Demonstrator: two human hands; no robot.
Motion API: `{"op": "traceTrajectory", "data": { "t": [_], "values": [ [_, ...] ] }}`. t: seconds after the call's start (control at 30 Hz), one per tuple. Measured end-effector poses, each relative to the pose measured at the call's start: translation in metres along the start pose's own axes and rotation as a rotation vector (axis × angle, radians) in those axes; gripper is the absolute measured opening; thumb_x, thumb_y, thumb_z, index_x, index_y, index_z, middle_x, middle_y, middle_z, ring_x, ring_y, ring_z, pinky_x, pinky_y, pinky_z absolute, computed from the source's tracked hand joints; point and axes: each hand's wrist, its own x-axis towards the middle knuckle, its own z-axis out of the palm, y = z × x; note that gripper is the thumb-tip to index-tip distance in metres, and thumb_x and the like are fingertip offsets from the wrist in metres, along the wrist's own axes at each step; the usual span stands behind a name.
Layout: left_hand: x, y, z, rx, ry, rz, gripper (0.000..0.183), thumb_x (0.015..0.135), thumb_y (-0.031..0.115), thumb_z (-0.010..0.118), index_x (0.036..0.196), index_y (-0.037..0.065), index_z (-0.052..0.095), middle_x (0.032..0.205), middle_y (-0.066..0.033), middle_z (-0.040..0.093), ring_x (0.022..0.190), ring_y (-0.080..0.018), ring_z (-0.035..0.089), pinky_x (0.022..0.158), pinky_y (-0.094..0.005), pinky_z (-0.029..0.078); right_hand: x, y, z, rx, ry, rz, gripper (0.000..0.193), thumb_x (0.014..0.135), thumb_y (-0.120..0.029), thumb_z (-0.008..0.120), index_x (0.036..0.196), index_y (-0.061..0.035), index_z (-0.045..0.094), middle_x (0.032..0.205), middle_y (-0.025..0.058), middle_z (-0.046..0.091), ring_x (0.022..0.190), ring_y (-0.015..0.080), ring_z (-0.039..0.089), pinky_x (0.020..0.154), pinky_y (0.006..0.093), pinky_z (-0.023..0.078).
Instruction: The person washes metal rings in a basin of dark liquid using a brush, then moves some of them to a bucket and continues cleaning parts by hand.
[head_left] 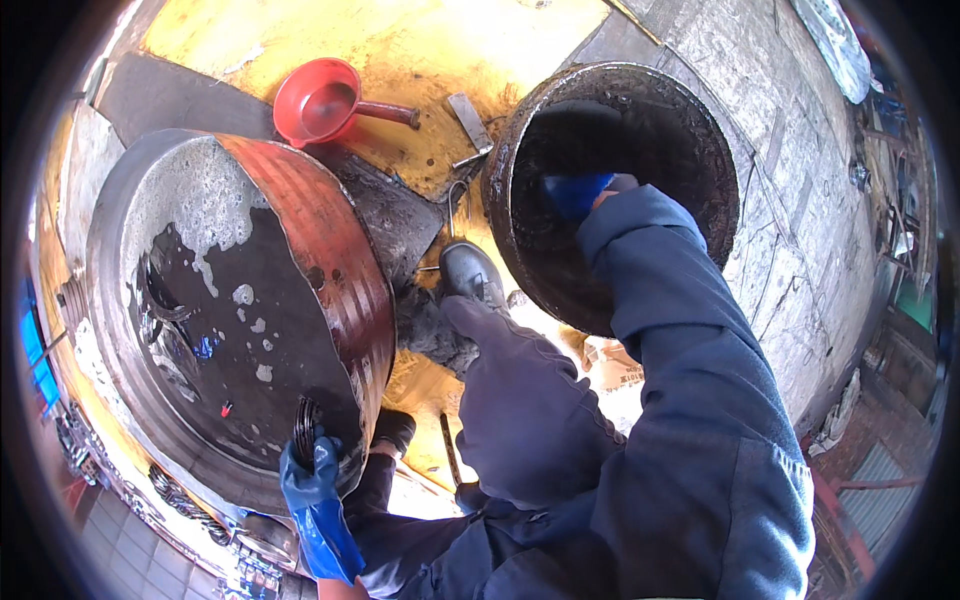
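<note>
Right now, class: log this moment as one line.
left hand: holds dark rings at drum rim | right hand: inside black barrel | red ladle: on floor

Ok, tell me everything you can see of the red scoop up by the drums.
The red scoop is a round bowl with a dark reddish handle sticking out to the right. It looks like plastic, glossy inside, and seems empty. It lies bowl-up on the yellow stained floor, just above the rim of the big rusty drum of dark liquid. Neither hand touches it.
</note>
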Motion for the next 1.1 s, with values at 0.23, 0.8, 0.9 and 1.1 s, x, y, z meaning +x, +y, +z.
{"op": "traceTrajectory", "data": {
  "t": [0.23, 0.8, 0.9, 1.1],
  "values": [
    [0.004, -0.009, -0.002, -0.029, -0.005, 0.041, 0.032, 0.085, 0.019, 0.065, 0.106, -0.003, 0.059, 0.081, -0.0094, 0.068, 0.074, -0.0156, 0.064, 0.07, -0.0276, 0.051, -0.005, -0.001, -0.001, 0.073, 0.046, 0.032, 0.034, 0.081, -0.025, 0.066, 0.111, -0.0102, 0.066, 0.112, 0.01, 0.066, 0.103, 0.0278, 0.062, 0.084, 0.0401, 0.049],
    [-0.005, 0.004, 0.003, -0.084, 0.014, 0.007, 0.029, 0.086, 0.015, 0.063, 0.108, -0.002, 0.058, 0.084, -0.0098, 0.068, 0.074, -0.0155, 0.063, 0.072, -0.0281, 0.05, -0.024, -0.009, -0.01, 0.298, 0.276, 0.119, 0.034, 0.083, -0.027, 0.064, 0.111, -0.008, 0.066, 0.114, 0.0102, 0.065, 0.104, 0.0251, 0.062, 0.086, 0.0389, 0.049],
    [-0.005, 0.005, 0.001, -0.108, -0.004, -0.002, 0.028, 0.086, 0.014, 0.064, 0.108, -0.002, 0.058, 0.085, -0.0095, 0.067, 0.075, -0.0151, 0.063, 0.073, -0.0278, 0.05, -0.041, -0.011, -0.026, 0.37, 0.363, 0.135, 0.034, 0.083, -0.027, 0.064, 0.111, -0.0076, 0.066, 0.115, 0.0102, 0.065, 0.104, 0.0246, 0.062, 0.086, 0.0387, 0.049],
    [-0.007, 0.007, 0.003, -0.168, 0.03, -0.016, 0.029, 0.087, 0.014, 0.063, 0.11, -0.003, 0.057, 0.085, -0.0091, 0.067, 0.076, -0.0148, 0.062, 0.074, -0.0273, 0.05, -0.098, -0.06, -0.095, 0.318, 0.427, 0.237, 0.034, 0.083, -0.029, 0.062, 0.11, -0.0083, 0.067, 0.11, 0.0104, 0.066, 0.101, 0.0248, 0.063, 0.086, 0.0378, 0.049]
  ]
}}
